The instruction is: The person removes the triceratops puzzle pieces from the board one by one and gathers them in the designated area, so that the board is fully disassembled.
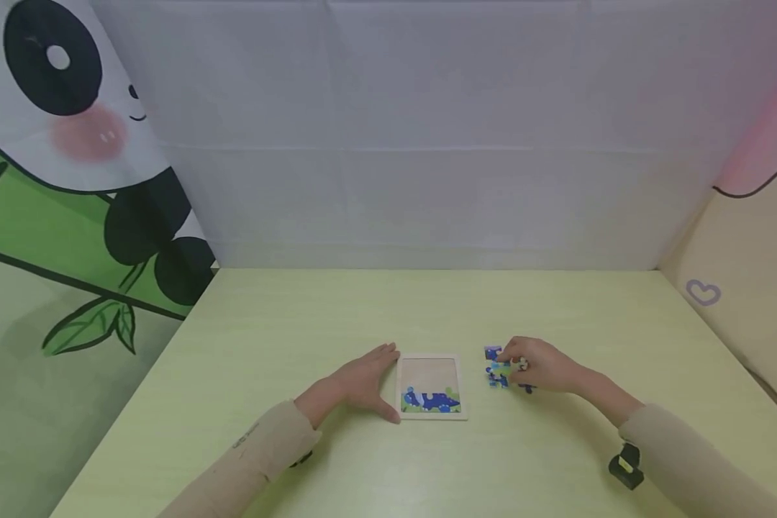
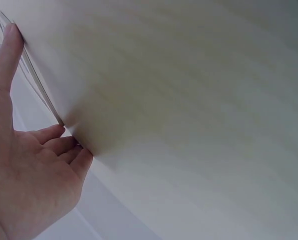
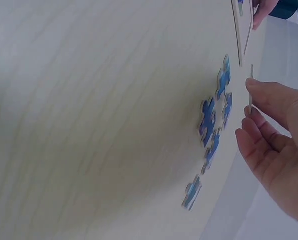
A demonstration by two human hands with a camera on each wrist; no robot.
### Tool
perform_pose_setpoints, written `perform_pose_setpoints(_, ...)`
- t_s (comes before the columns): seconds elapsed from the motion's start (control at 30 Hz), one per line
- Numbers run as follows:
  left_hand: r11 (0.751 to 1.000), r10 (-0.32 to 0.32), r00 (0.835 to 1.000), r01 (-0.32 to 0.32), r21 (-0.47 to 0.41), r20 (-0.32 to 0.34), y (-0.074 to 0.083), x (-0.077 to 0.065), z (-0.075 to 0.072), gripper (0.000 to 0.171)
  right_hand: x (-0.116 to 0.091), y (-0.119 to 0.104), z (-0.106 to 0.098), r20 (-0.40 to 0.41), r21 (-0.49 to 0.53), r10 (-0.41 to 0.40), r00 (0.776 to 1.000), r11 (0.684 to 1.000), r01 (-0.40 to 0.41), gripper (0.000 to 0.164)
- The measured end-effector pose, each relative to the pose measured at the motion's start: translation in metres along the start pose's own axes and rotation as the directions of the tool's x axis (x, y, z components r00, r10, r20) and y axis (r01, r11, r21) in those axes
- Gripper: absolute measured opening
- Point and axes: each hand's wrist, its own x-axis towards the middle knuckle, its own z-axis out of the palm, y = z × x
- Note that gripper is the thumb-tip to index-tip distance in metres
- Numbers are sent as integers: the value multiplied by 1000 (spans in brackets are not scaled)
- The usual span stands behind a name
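Note:
A wooden puzzle tray (image 1: 430,356) lies flat mid-table, with joined blue and green pieces (image 1: 430,402) along its near edge and bare wood above them. Along the tray's left side my left hand (image 1: 362,381) is spread, the thumb by the near corner and the fingers by the far one; the left wrist view shows the thumb touching the tray's edge (image 2: 43,86). To the right of the tray, my right hand (image 1: 544,365) pinches a thin puzzle piece (image 3: 251,73), seen edge-on, above the table. Several loose puzzle pieces (image 3: 207,121) lie beneath it, partly hidden in the head view.
The pale wood-grain table (image 1: 337,316) runs back to a white cloth wall (image 1: 395,201). A panda-print panel (image 1: 71,237) borders the left side, and a beige and pink panel (image 1: 744,252) the right. Dark wrist gear (image 1: 626,466) hangs by the right sleeve.

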Motion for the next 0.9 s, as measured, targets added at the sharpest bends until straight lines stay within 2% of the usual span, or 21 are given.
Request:
perform_pose_setpoints(0.13,1000,1,1000,-1,14,7,-1,-2,2,115,-16,7,1,-42,-9,28,999,1000,-28,28)
perform_pose_setpoints(0.33,1000,7,1000,-7,23,17,-3,-7,5,115,-40,16,3,-61,-42,102,993,994,-105,27)
perform_pose_setpoints(0.63,1000,10,1000,-10,19,17,-5,-10,5,115,-63,29,0,-100,-26,90,991,995,-93,26)
perform_pose_setpoints(0.9,1000,8,1000,-8,23,18,-4,-9,6,115,-71,34,1,-114,-5,84,990,996,-85,27)
